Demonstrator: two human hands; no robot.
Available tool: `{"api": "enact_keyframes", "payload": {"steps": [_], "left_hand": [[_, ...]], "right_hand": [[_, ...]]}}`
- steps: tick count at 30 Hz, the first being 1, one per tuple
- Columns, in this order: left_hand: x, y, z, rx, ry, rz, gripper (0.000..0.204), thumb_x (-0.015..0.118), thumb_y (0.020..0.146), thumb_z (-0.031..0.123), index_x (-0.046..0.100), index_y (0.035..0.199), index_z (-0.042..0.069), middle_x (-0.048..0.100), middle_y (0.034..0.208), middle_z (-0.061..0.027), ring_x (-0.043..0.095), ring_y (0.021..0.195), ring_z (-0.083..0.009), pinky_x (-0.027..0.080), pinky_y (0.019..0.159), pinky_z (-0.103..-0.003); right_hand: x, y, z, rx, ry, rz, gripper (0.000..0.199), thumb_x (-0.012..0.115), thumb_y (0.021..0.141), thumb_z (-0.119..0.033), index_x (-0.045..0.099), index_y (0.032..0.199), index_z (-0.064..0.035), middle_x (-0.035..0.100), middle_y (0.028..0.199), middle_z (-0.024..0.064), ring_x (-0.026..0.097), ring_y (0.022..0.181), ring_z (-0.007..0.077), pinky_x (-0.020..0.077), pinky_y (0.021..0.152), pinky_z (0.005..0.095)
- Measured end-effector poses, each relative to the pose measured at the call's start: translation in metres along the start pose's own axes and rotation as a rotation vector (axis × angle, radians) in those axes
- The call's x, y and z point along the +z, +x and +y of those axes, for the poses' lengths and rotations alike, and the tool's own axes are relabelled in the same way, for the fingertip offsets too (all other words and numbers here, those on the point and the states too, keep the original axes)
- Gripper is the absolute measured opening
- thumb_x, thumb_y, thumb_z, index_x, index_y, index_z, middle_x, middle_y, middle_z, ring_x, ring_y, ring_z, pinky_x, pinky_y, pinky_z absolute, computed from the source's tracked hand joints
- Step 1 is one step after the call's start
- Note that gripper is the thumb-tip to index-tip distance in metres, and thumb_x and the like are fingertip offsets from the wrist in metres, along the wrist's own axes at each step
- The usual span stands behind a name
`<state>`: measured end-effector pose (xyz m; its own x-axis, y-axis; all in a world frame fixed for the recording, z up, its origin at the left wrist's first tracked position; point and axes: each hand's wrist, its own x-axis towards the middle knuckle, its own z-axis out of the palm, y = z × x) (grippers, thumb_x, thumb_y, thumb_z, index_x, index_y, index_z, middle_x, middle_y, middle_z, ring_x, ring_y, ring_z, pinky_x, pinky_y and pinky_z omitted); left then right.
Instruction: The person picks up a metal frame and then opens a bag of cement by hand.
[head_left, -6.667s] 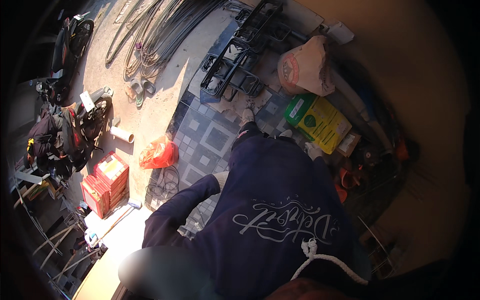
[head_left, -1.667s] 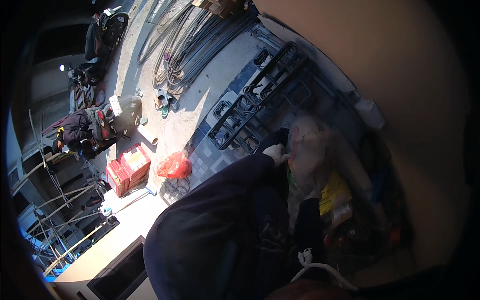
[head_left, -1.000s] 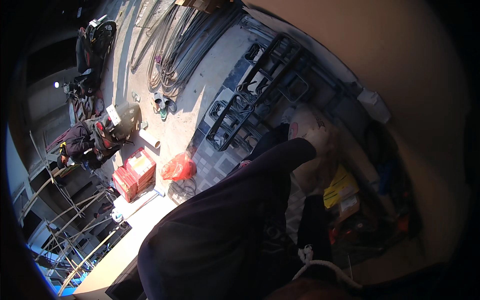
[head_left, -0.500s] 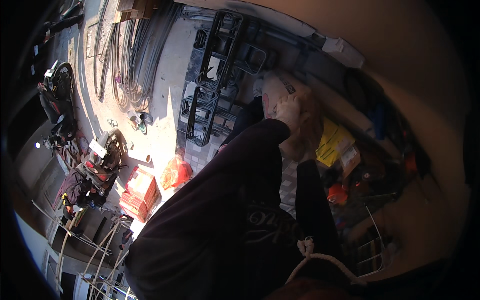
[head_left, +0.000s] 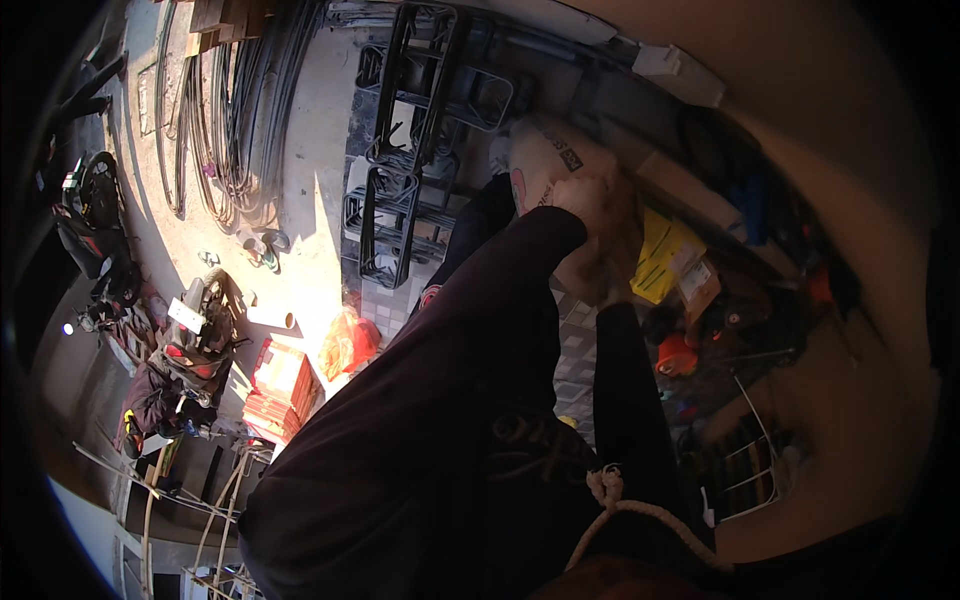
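Note:
A pale, full-looking sack (head_left: 538, 155) with dark and red print lies beyond my knees, its right side in shade. My left hand (head_left: 588, 203) is on the sack's upper face, its fingers curled and closed on the material. Lower down, my right hand (head_left: 613, 288) reaches the near side of the sack; its fingers are lost in shadow. Beside the sack on the right lies a yellow printed packet (head_left: 664, 255). Dark sleeves cover both forearms.
Black metal stool frames (head_left: 412, 130) are stacked left of the sack. Orange-red boxes (head_left: 280, 385) and a red plastic bag (head_left: 348, 342) sit at left, near parked motorcycles (head_left: 198, 335). Long rods or cables (head_left: 245, 120) lie beyond. An orange object (head_left: 677, 356) is at right.
The view has shifted, so most surroundings sit further left. My left hand has slid a little rightward over the sack. Both hands are still at the sack.

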<state>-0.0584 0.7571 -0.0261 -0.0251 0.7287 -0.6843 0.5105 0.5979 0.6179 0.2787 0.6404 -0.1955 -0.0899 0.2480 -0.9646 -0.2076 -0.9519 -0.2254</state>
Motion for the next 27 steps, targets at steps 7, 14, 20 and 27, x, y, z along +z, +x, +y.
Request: {"api": "enact_keyframes", "payload": {"steps": [7,14,20,27], "left_hand": [[0.019,0.002,-0.037,0.017,-0.015,0.005,0.043,0.066,0.077,0.04,0.071,0.101,0.005,0.07,0.097,-0.019,0.067,0.096,-0.0339,0.052,0.083,-0.042],[0.064,-0.039,-0.049,-0.093,0.085,0.161,0.048,0.065,0.076,0.046,0.072,0.105,0.008,0.07,0.101,-0.0187,0.065,0.099,-0.0345,0.05,0.087,-0.042],[0.166,-0.137,-0.09,0.086,0.388,0.466,0.04,0.062,0.078,0.043,0.072,0.09,0.005,0.069,0.089,-0.0214,0.067,0.086,-0.0364,0.052,0.078,-0.045],[0.323,-0.272,-0.022,-0.248,0.031,0.361,0.036,0.061,0.075,0.037,0.072,0.085,0.004,0.069,0.083,-0.022,0.067,0.083,-0.0401,0.053,0.078,-0.048]], "right_hand": [[0.006,-0.016,0.012,0.023,0.031,-0.122,0.053,0.037,0.103,-0.03,0.031,0.148,-0.0036,0.035,0.15,0.0125,0.037,0.136,0.0225,0.03,0.115,0.0343],[-0.011,-0.045,0.061,0.04,0.323,-0.272,0.053,0.037,0.103,-0.03,0.03,0.149,-0.0047,0.034,0.151,0.0127,0.035,0.138,0.0231,0.0288,0.115,0.0355],[-0.047,-0.105,0.117,0.214,0.314,-0.36,0.053,0.038,0.102,-0.033,0.032,0.148,-0.0065,0.032,0.152,0.0127,0.032,0.14,0.0261,0.0278,0.116,0.0374],[-0.22,-0.076,0.183,0.244,0.352,-0.529,0.056,0.043,0.101,-0.037,0.034,0.146,-0.0055,0.033,0.152,0.0144,0.034,0.138,0.0306,0.0318,0.114,0.043]]}}
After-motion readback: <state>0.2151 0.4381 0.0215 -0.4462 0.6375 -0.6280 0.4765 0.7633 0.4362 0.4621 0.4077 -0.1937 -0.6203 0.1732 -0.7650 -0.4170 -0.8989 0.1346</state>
